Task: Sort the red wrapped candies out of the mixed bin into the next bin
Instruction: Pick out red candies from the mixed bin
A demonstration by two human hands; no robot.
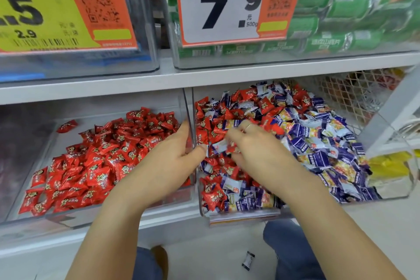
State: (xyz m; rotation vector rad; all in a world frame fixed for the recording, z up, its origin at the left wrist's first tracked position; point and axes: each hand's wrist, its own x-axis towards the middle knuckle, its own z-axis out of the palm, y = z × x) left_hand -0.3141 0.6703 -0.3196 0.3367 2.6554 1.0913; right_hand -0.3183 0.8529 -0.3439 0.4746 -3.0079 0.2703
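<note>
The left clear bin [68, 218] holds only red wrapped candies [102, 161]. In the right clear bin [227, 213] is a mix of red candies [264, 105] and purple-and-white candies [318, 157]. My left hand [168, 159] lies at the clear divider wall [189, 111] between the bins. Its fingers are straight on the red-bin side, its thumb reaches over to the mixed side, and I see nothing in it. My right hand [256, 145] is down in the mixed pile near the divider, fingers curled, pinching a red candy [231, 149] among pale wrappers.
A white shelf board [227, 75] hangs low over both bins, carrying bins of green packs [341, 7] and price signs [222, 2]. Wire mesh [341, 93] backs the mixed bin, with yellow packs [391, 163] to its right. One wrapped candy [248, 260] lies on the floor between my knees.
</note>
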